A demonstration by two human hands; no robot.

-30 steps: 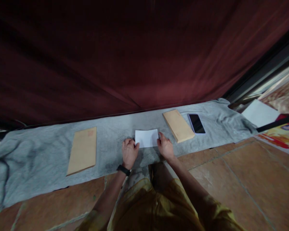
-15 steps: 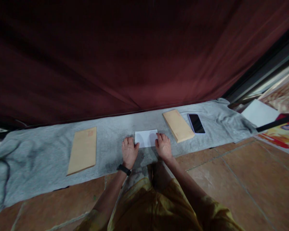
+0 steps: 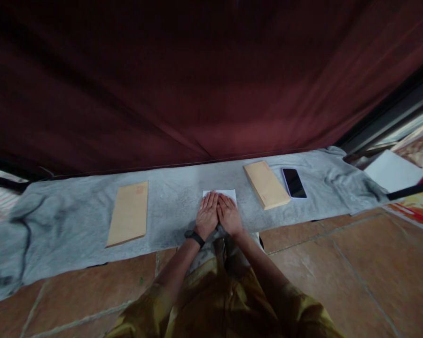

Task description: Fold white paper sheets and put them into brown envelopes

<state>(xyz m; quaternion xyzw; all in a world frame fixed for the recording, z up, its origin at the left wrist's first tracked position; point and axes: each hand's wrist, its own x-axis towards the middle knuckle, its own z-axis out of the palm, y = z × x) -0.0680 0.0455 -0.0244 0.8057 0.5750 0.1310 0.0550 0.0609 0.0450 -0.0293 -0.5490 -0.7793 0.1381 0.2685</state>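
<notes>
A white sheet of paper [image 3: 231, 193] lies on the grey cloth in front of me, mostly covered by my hands. My left hand [image 3: 207, 216] rests flat on its left part, fingers stretched forward, with a dark band on the wrist. Flat on the right part is my right hand [image 3: 229, 216], its fingertips close beside those of the left. Off to the left lies a brown envelope [image 3: 129, 213] with a small reddish print. A thicker brown envelope or stack of envelopes [image 3: 267, 184] sits to the right of my hands.
The grey cloth [image 3: 176, 202] stretches across in a long strip. A phone [image 3: 294, 183] with a pale purple edge lies at the right. Behind the strip hangs a dark red curtain [image 3: 211, 94]. Tiled floor [image 3: 324, 263] is nearest me, and a white box-like object [image 3: 395, 171] stands far right.
My hands have moved inward from the paper's two side edges and now lie flat on it, side by side. The view has shifted slightly.
</notes>
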